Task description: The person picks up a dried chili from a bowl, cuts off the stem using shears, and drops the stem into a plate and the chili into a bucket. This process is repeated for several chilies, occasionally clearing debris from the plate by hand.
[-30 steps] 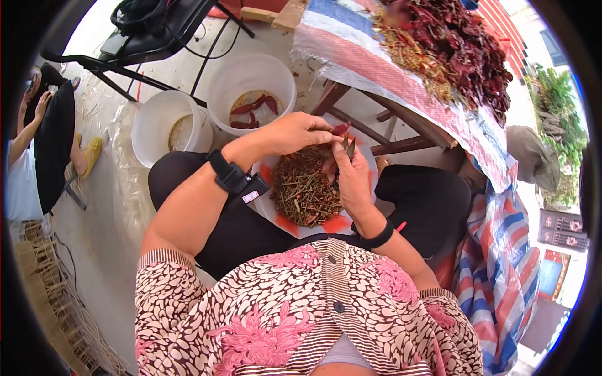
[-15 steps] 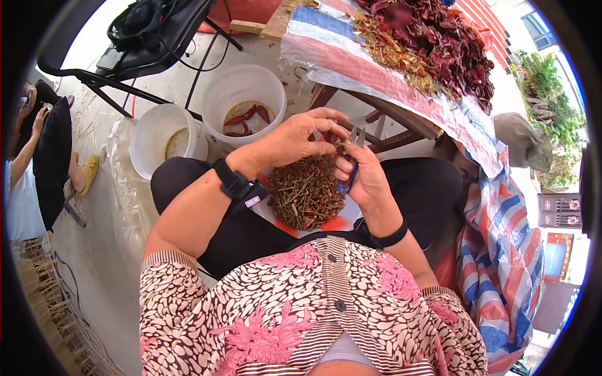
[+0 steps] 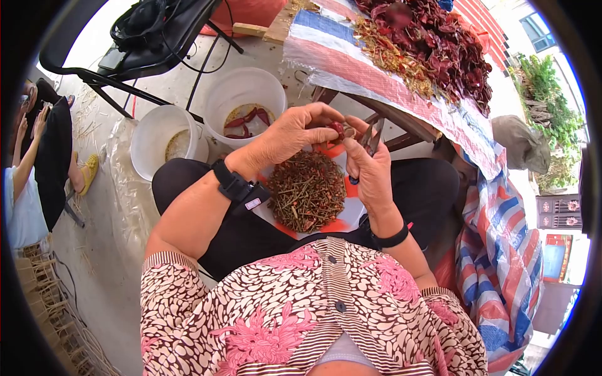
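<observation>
My left hand (image 3: 295, 135) is closed, pinching a dried red chili (image 3: 338, 130) between thumb and fingers. My right hand (image 3: 371, 175) is wrapped round a pair of scissors (image 3: 377, 135), blades pointing up and away from me; most of the handle is hidden in the palm. The fingertips of both hands meet at the chili. Below them, between my knees, a heap of cut chili stems (image 3: 306, 194) lies in a light basin with red patches (image 3: 355, 207).
Two white buckets stand ahead to the left; the larger bucket (image 3: 276, 88) holds a few red chilies (image 3: 241, 127). Ahead to the right, a striped sheet (image 3: 351, 56) on a table bears piled dried chilies (image 3: 451, 53). A black folding chair (image 3: 169, 53) and another person (image 3: 31, 188) are at left.
My right hand has turned and shifted slightly right and up, so the scissor blades stand higher beside the chili. My left fingers now show a red chili between them.
</observation>
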Tool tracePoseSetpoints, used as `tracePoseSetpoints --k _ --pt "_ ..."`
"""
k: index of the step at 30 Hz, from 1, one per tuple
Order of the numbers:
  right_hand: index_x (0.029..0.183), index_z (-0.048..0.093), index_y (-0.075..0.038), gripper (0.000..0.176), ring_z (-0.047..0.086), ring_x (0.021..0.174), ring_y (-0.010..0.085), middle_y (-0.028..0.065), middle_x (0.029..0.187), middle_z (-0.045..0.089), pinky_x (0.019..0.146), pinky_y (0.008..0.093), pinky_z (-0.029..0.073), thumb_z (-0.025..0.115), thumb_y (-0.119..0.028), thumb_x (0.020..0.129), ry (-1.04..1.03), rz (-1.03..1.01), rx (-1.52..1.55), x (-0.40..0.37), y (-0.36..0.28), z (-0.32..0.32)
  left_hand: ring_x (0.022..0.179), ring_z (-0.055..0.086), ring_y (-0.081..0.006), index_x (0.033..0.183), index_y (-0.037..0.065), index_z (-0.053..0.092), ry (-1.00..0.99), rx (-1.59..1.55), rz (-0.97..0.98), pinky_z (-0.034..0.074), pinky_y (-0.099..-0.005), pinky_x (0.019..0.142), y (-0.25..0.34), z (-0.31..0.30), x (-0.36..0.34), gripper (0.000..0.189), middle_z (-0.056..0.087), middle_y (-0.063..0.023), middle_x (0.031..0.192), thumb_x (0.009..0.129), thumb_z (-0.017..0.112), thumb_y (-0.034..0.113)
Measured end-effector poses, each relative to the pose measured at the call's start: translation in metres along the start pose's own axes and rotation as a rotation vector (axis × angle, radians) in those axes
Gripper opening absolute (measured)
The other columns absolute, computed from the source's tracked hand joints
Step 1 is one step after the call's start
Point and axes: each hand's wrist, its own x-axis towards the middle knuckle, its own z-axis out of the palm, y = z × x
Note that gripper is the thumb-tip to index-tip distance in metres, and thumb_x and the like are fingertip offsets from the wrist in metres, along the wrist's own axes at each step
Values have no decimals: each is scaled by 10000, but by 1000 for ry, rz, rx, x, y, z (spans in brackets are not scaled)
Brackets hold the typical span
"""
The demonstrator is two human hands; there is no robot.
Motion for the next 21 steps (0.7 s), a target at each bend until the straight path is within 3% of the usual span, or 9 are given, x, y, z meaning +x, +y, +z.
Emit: tracePoseSetpoints --k 11,17,21 --pt "1128 622 -28 273 409 516 -3 -43 801 591 458 154 319 669 -164 896 -80 33 22 4 -13 -4 780 583 -75 1089 24 585 -89 -249 -55 487 -217 731 -8 -6 3 219 623 -18 916 929 617 170" --pt "1077 628 -39 212 419 505 -2 -41 780 593 453 160 327 666 -141 896 2 5 23 4 -7 3 754 567 -74 1063 26 591 -60 -371 -109 481 -223 736 -8 -1 2 218 596 3 889 937 610 203" --pt "1004 622 -48 143 436 513 3 -33 791 600 462 162 339 667 -125 893 -72 69 141 5 -11 -2 748 564 -69 1024 37 597 -68 -153 -89 473 -215 720 -5 -2 1 184 596 10 865 941 604 202"
